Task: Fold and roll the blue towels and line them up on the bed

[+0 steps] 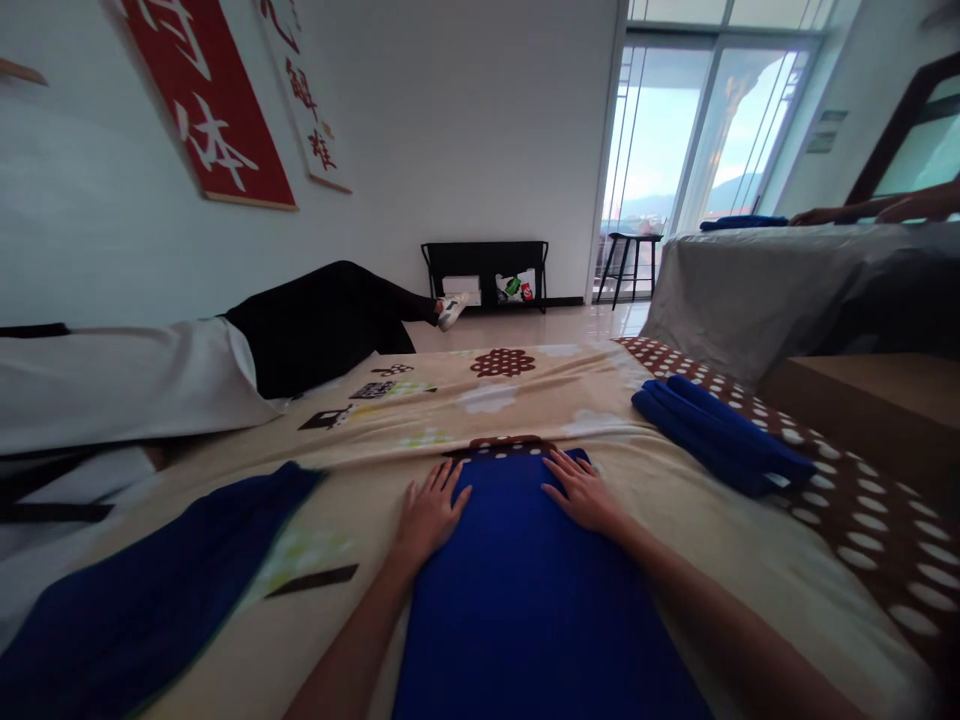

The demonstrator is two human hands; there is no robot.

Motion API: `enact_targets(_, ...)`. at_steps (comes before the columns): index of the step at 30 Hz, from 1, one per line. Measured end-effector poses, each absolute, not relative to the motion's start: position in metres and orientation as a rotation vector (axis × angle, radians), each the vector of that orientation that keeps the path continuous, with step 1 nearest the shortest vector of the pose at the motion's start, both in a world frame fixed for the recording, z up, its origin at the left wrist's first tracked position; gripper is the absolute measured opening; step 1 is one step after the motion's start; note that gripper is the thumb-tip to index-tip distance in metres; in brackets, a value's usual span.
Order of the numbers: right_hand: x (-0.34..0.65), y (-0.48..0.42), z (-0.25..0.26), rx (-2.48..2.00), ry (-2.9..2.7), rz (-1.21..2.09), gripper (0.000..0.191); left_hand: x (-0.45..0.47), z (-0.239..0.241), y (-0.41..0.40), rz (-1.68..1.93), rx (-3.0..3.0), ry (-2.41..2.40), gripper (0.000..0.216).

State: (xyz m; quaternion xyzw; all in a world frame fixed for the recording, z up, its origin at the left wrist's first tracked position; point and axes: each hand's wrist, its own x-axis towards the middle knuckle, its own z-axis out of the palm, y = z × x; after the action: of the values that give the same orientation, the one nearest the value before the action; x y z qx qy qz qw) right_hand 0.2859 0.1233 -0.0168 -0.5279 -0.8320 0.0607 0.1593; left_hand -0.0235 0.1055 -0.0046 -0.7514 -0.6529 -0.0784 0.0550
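A blue towel (517,590) lies spread flat on the beige patterned bedspread (480,400) right in front of me. My left hand (429,512) rests flat on the towel's far left edge, fingers stretched out. On the far right part of the same towel, my right hand (579,490) lies flat with its fingers apart. Neither hand holds anything. A folded blue towel (720,432) sits to the right on the dotted brown border. Another blue cloth (150,590) lies loose at the lower left.
A person in a white top and black trousers (315,325) lies on the bed at the left. Another person's hands (877,208) work on a grey-covered bed (750,285) at the right. A black shelf (486,272) and a stool (628,262) stand by the window.
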Motion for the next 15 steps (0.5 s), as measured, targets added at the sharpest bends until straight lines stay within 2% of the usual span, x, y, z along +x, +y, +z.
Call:
enact_targets(4,0.268,0.073,-0.005,-1.503,-2.363,0.189,0.063,0.011,0.01,0.059,-0.209,-2.333,-1.859,0.051)
enact_targets(9,0.271,-0.041,-0.014,-1.079,-2.675,0.274,0.073,0.035,0.001,-0.043,-0.194,-2.599,-1.096,0.063)
enact_targets(12,0.311,-0.081,-0.027,-1.195,-2.631,0.047,0.072,0.002,-0.012,-0.082,-0.252,-2.392,-1.03,0.063)
enact_targets(15,0.355,-0.1,-0.037,-1.289,-2.495,-0.272,0.071,-0.042,-0.024,-0.102,-0.267,-2.249,-1.147,0.052)
